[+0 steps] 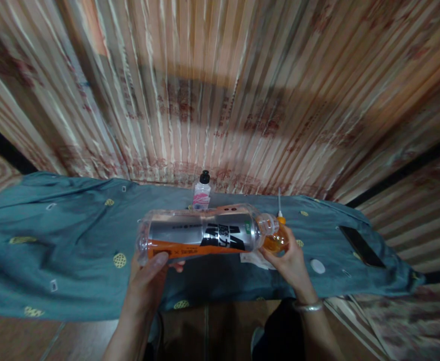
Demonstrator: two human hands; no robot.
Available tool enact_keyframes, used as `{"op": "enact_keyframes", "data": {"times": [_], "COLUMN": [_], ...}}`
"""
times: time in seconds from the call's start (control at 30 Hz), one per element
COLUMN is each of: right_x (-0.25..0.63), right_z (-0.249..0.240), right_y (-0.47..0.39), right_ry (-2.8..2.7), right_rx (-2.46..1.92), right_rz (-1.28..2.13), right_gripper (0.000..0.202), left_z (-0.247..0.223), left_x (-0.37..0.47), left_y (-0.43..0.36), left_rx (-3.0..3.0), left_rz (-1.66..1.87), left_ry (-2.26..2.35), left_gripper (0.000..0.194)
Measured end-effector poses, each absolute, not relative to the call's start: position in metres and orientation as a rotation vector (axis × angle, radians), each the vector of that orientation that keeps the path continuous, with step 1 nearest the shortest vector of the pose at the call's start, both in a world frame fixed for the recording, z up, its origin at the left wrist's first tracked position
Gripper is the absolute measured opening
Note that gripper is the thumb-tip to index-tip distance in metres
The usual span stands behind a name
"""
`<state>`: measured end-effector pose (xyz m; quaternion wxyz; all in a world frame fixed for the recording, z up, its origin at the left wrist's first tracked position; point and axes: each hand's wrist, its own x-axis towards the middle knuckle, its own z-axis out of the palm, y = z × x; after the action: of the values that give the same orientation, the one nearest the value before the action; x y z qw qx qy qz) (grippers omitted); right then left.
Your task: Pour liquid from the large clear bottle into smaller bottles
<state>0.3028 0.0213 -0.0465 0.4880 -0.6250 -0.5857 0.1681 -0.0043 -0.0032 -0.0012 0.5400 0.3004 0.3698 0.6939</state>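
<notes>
If the left hand [147, 281] grasping the orange-and-silver drink bottle [200, 233] slips, I reckon its neck [268, 224] could jolt the amber container [275, 243] the right hand [291, 261] clasps.

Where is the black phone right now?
In the head view, the black phone lies toward the right end of the teal cloth, right of the white disc and the right hand.

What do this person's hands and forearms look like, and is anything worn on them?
The left hand and right hand are ungloved, with no sleeves in view. A shiny, silver-coloured bangle circles the right wrist; none shows on the left.
</notes>
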Motion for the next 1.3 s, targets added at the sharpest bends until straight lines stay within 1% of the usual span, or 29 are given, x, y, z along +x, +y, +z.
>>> {"op": "enact_keyframes", "data": {"times": [0.13, 0.3, 0.43, 0.63, 0.9, 1.07, 1.3], "right_x": [0.3040, 0.3042, 0.3036, 0.3033, 0.3032, 0.3042, 0.3039], "right_z": [-0.0480, -0.0476, -0.0460, -0.0458, -0.0460, -0.0470, -0.0466], "right_y": [0.0216, 0.0212, 0.0207, 0.0211, 0.0219, 0.0221, 0.0217], "right_ry": [-1.434, -1.448, -1.453, -1.448, -1.443, -1.453, -1.468], "right_rx": [-1.525, -1.519, -1.511, -1.507, -1.508, -1.524, -1.497], "right_rz": [0.403, 0.405, 0.392, 0.397, 0.397, 0.379, 0.377], "right_gripper": [0.071, 0.068, 0.067, 0.067, 0.067, 0.068, 0.065], "left_z": [-0.0004, 0.0017, 0.0015, 0.0000, 0.0018, 0.0031, -0.0034], "left_x": [-0.0036, -0.0029, -0.0028, -0.0047, -0.0042, -0.0028, -0.0068], "left_y": [-0.0033, -0.0033, -0.0027, -0.0016, -0.0024, -0.0023, -0.0003], "left_rx": [0.695, 0.712, 0.711, 0.750, 0.721, 0.721, 0.740], "left_rz": [1.654, 1.655, 1.671, 1.661, 1.662, 1.675, 1.656], "left_ry": [0.873, 0.866, 0.852, 0.826, 0.855, 0.848, 0.831], "left_gripper": [0.026, 0.022, 0.026, 0.025, 0.041, 0.030, 0.030]}}
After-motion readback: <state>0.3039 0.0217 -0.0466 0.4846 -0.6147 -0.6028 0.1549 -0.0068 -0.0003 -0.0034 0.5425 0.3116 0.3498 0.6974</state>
